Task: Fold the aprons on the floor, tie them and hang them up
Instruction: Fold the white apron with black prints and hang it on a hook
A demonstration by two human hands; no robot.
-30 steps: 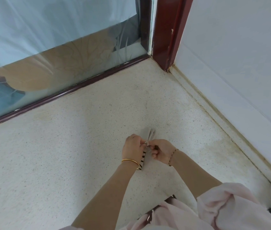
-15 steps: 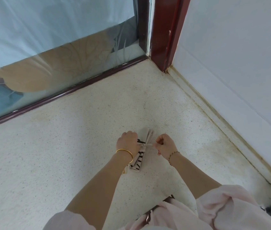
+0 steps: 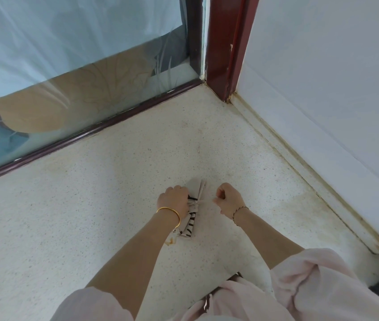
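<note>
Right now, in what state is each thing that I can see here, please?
apron: folded into a narrow bundle, lying on the floor, cinched at its middle.
strap: taut, from the knot to the right hand.
left hand: curled against the apron, seemingly gripping it.
right hand: a fist, pinching the strap end.

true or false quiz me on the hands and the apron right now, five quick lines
1. The folded apron lies on the floor. True.
2. The right hand pinches a tie strap stretched sideways from the bundle. True.
3. The gold bangle is on the right wrist. False: it is on the left wrist.
4. The apron hangs from a hook on the wall. False: it is on the floor, and no hook shows.
5. The left hand lies flat and open on the floor. False: its fingers are curled at the bundle's tied middle.
</note>
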